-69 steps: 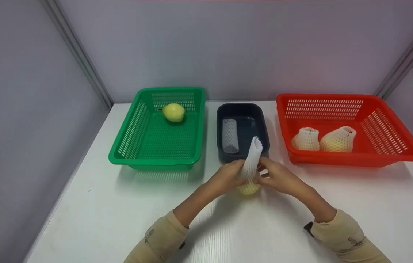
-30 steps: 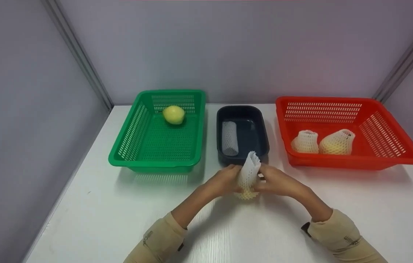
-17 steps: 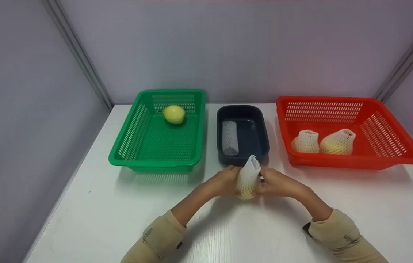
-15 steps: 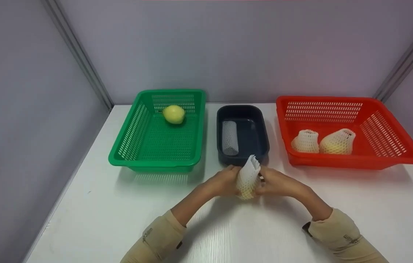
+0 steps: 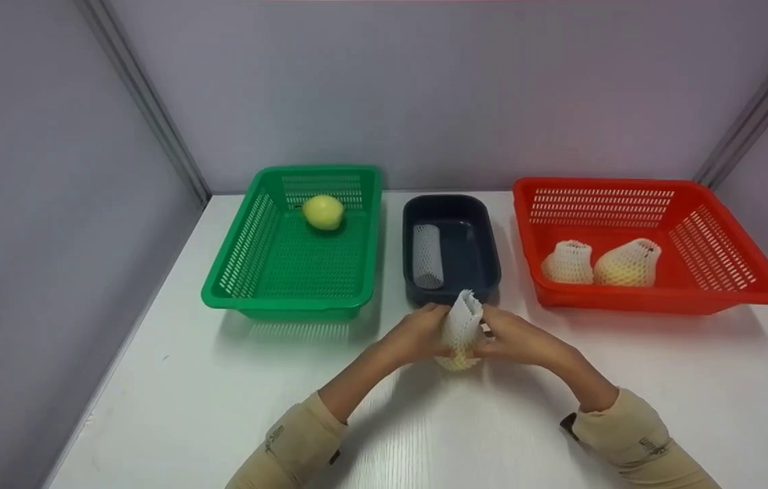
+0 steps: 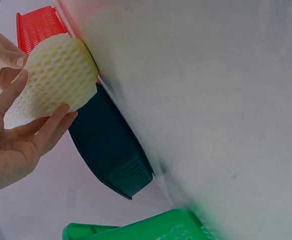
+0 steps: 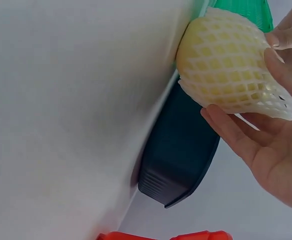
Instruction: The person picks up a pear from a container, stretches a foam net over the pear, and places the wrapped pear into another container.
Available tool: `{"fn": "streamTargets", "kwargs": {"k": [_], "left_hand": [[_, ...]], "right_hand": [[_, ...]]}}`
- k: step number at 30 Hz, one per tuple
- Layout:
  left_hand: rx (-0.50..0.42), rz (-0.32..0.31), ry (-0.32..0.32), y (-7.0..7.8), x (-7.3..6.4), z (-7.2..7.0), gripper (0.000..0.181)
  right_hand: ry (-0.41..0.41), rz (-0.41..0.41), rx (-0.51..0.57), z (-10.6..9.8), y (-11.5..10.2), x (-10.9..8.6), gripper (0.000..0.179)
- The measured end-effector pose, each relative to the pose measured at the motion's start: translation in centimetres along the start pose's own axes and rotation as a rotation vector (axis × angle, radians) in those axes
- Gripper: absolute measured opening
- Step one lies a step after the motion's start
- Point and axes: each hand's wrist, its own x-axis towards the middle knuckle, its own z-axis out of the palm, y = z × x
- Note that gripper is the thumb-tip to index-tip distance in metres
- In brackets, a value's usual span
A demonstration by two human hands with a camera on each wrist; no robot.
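A yellow pear [image 7: 226, 60] in a white foam net sleeve [image 5: 465, 322] stands at the middle of the table, in front of the dark tray. The net covers most of the pear; its ragged upper end rises above the fruit, and a bare strip shows at the bottom in both wrist views. My left hand [image 5: 419, 333] grips it from the left, thumb and fingers spread on the net. From the right, my right hand [image 5: 514, 336] holds it likewise, fingertips near the net's lower edge. In the head view the sleeve hides some fingertips.
A green basket [image 5: 288, 302] at the left holds one bare pear [image 5: 323, 212]. The dark blue tray [image 5: 468, 251] behind my hands contains a flat foam net [image 5: 428, 258]. In the red basket [image 5: 662, 297] at the right lie two netted pears [image 5: 628, 263].
The sleeve's upper end has come down and stands wider and shorter than 2.3 seconds ago. Both hands have stayed around the pear, shifting only slightly.
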Motion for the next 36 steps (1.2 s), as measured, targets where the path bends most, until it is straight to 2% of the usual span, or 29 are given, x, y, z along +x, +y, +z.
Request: {"fn": "streamTargets", "kwargs": {"k": [3, 7, 16, 22, 27, 29, 31, 33, 36], "left_hand": [[-0.019, -0.005, -0.029, -0.1, 0.1, 0.1, 0.06], [-0.027, 0.021, -0.064, -0.4, 0.2, 0.3, 0.06], [0.063, 0.026, -0.129, -0.7, 0.6, 0.7, 0.07], [0.08, 0.038, -0.137, -1.2, 1.0, 0.9, 0.069], [0.102, 0.003, -0.141, -1.3, 1.3, 1.0, 0.067], [0.123, -0.018, -0.155, -1.9, 1.7, 1.5, 0.073], [0.13, 0.051, -0.145, -4.3, 3.0, 3.2, 0.076], [0.095, 0.074, -0.139, -5.0, 3.2, 3.3, 0.08], [-0.054, 0.095, -0.115, -5.0, 3.0, 2.3, 0.075]], "right_hand": [[-0.003, -0.001, -0.021, 0.2, 0.3, 0.1, 0.058], [0.004, -0.004, -0.05, 0.5, 0.7, 0.2, 0.06], [-0.027, -0.032, -0.037, 1.0, 1.6, 0.5, 0.064], [-0.069, -0.007, -0.005, 0.9, 1.6, 0.7, 0.066], [-0.08, 0.011, -0.032, 0.8, 1.5, 0.8, 0.068], [-0.078, 0.015, -0.037, 0.6, 1.4, 0.8, 0.067], [-0.074, 0.02, -0.044, 0.5, 1.2, 0.8, 0.066], [-0.065, 0.018, -0.036, 0.2, 1.0, 0.8, 0.067], [-0.034, 0.042, 0.013, -0.4, 0.6, 0.8, 0.068]]}}
